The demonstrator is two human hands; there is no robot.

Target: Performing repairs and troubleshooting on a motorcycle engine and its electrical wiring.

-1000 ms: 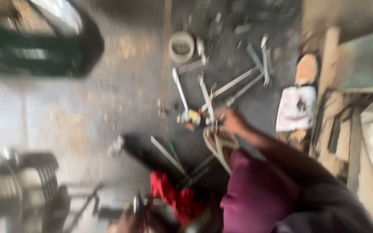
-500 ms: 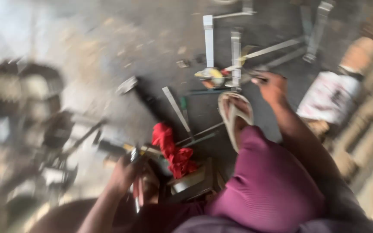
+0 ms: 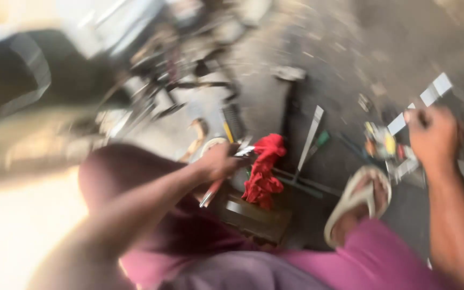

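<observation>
Hands at work over a cluttered, dusty floor (image 3: 318, 48), view heavily blurred.
Left hand (image 3: 218, 161) is curled around a thin metal tool (image 3: 210, 194) whose shaft slants down and to the left below the fist; it sits just beside a crumpled red rag (image 3: 263, 169). Right hand (image 3: 433, 137) is closed in a fist around a flat pale metal bar (image 3: 429, 96) that runs up and to the right, near small colourful items (image 3: 382, 145) too smeared to identify. Sandalled foot (image 3: 358, 201) rests on the floor between the two hands, close to a grey metal strip (image 3: 311, 134). Magenta trousers (image 3: 361, 258) fill the lower frame.
</observation>
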